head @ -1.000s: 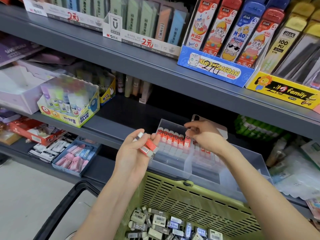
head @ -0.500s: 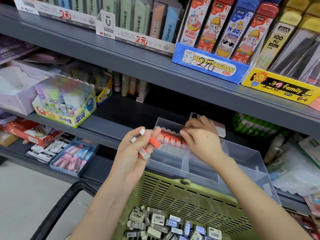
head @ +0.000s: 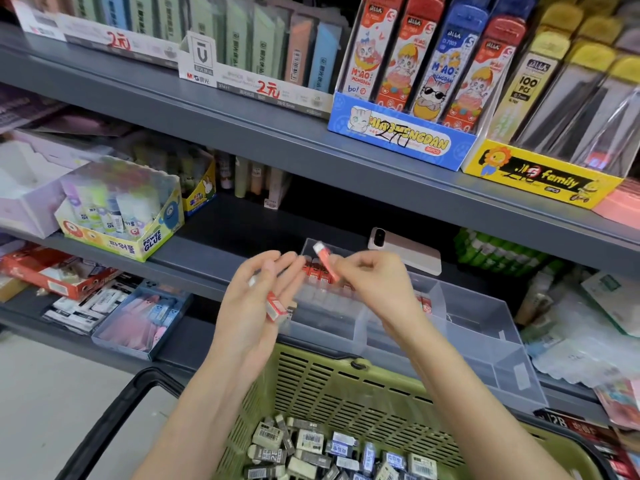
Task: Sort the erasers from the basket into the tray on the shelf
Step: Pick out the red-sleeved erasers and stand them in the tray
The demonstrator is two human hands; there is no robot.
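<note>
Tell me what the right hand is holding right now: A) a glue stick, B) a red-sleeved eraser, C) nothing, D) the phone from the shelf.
B: the right hand pinches a red-sleeved eraser by its fingertips above the clear tray.

Plastic, painted metal and printed card on a stationery shelf

The tray point(head: 478, 317) is clear, smooth plastic with a faint gloss; the basket point(head: 346, 386) is matt olive-green slotted plastic with a black handle point(head: 104, 424) – also plastic, by its look. The shelf point(head: 242, 133) looks like painted metal, grey and satin-smooth. The erasers point(head: 311, 441) wear printed paper sleeves. The glue box point(head: 149, 240) is glossy printed card – its contents blur behind clear film.
</note>
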